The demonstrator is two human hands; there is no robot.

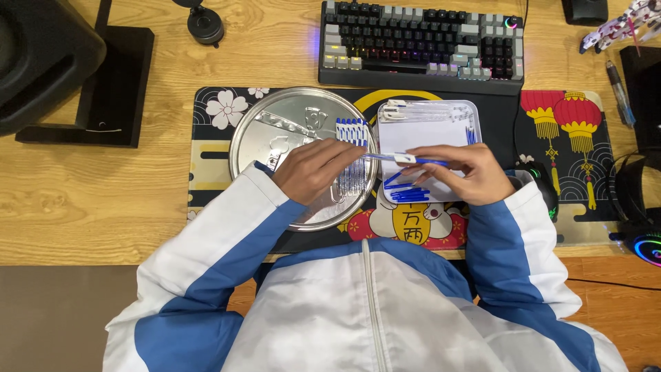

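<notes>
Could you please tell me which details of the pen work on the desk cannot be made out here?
- Head view: the left hand covers part of the round metal tray.
- Head view: the right hand hides part of the white rectangular tray.
- The pen between both hands is too small to show whether its parts are joined.
- The headphones are cut off by the right edge.

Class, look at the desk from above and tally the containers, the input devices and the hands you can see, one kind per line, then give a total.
Round silver metal tray: 1
Rectangular white plastic tray: 1
Grey and black keyboard: 1
Black computer mouse: 1
Hands: 2, left hand and right hand
Total: 6
</notes>
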